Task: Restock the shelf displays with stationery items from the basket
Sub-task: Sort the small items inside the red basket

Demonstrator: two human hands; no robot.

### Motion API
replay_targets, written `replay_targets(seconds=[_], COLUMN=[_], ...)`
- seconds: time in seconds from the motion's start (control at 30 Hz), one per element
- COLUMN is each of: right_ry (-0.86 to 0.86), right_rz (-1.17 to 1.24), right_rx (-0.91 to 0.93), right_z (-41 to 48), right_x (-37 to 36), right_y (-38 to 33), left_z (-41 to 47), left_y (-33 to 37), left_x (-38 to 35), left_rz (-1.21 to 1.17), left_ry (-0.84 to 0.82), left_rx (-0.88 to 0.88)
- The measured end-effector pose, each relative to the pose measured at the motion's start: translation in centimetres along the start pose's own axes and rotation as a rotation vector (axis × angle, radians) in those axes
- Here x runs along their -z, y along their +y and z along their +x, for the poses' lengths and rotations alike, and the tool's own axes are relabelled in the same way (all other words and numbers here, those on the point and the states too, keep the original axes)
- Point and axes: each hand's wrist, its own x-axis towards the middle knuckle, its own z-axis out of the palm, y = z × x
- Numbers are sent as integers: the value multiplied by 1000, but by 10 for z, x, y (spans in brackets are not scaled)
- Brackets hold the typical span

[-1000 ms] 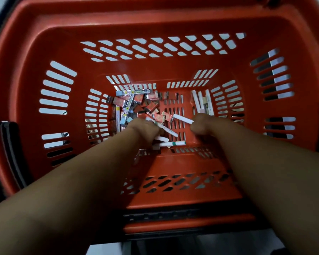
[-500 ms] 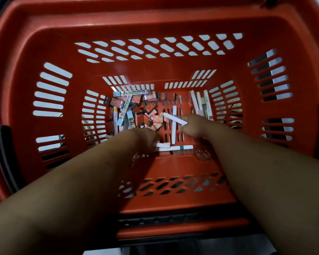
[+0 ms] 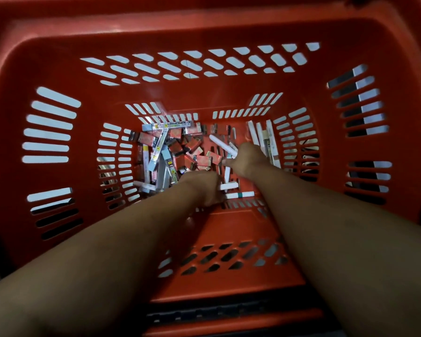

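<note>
Two hands work at the bottom of the basket (image 3: 58, 57). The step in hand is gathering stock; no shelf is in view. The right hand (image 3: 247, 159) pinches one white stick (image 3: 220, 143), free end pointing far-left over the pile. The left hand (image 3: 199, 188), fingers curled, appears to hold two sticks (image 3: 229, 186) that jut out to the right, one with a green band. Next move, by judgement: bring the sticks together, lift clear of the walls, carry to the shelf. Count on the basket floor: about four sticks at far right, roughly four long blue-grey packs (image 3: 167, 125) at far left. The small red boxes (image 3: 203, 159) are too jumbled to count.
</note>
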Motion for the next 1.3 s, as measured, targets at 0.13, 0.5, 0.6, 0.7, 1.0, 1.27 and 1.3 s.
replay_targets(seconds=[0.13, 0.5, 0.6, 0.7, 1.0, 1.27, 1.3], right_ry=[50, -64, -114, -53, 101, 78, 63], right_rz=[-132, -244, -79, -18, 269, -136, -188], right_rx=[-37, -96, -106, -148, -211, -222, -229], right_z=[-5, -10, -13, -13, -16, -10, -11], right_x=[5, 51, 57, 64, 69, 62, 62], right_y=[-6, 21, 27, 29, 29, 23, 20], left_z=[11, 14, 13, 12, 18, 21, 21], left_y=[9, 15, 16, 17, 29, 52, 53], left_x=[-6, 15, 26, 32, 34, 24, 22], left_rz=[19, -144, -222, -250, -1524, -1047, -929], left_ry=[13, -206, -296, -281, 50, 333, 353], left_rx=[49, -71, -44, -13, 123, 240, 272])
